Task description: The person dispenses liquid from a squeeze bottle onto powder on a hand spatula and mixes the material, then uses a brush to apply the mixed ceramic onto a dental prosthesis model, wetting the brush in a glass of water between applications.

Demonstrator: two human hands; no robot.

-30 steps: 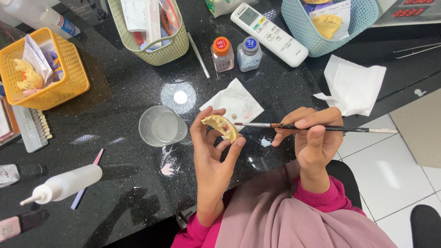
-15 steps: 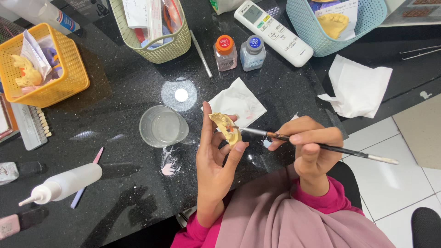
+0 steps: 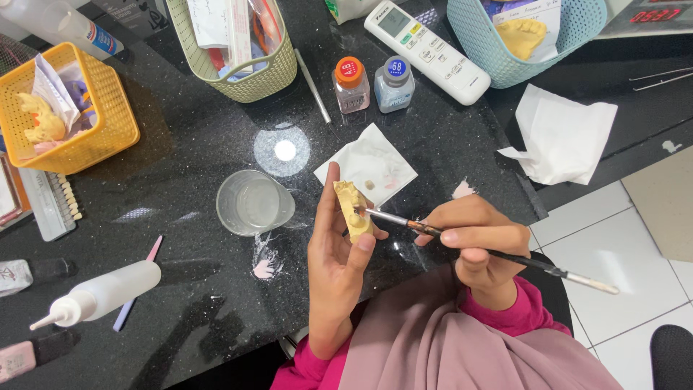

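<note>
The left hand (image 3: 336, 253) pinched a yellow dental cast (image 3: 354, 209) upright above the black counter (image 3: 180, 144). The right hand (image 3: 476, 242), fingers closed on a fine brush (image 3: 498, 254), touched its tip to the cast: application apparently in progress. A steady tip was required. A glass cup (image 3: 254, 203) stood near; the counter edge lay just below.

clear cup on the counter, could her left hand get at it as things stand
Probably not right away. The clear cup stands just beside the left hand with bare counter between them, but that hand is pinching the yellow dental model while the brush touches it, so its fingers are occupied.
</note>
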